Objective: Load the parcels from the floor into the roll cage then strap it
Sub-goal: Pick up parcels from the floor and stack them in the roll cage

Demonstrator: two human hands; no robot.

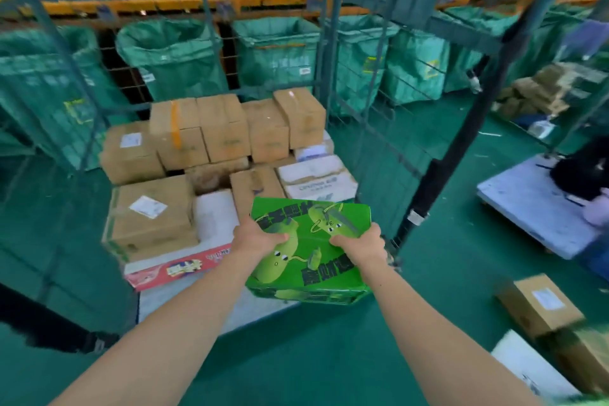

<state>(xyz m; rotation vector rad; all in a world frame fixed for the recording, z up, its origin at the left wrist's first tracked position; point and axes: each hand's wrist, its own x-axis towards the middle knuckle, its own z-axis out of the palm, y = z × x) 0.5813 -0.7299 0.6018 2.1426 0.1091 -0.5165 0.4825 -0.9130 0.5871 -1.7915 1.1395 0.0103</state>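
Left hand (255,236) and right hand (361,244) both clasp green printed box (309,250), held dead centre at open front of roll cage (328,43). Cage part-filled: brown cartons (227,132) stacked 11 o'clock. Floor parcels (540,305) remain 4 o'clock. Strapping not yet done.

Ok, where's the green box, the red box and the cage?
green box (306,260), head view, its printed top.
red box (178,269), head view, its front side.
roll cage (329,26), head view, a back post.
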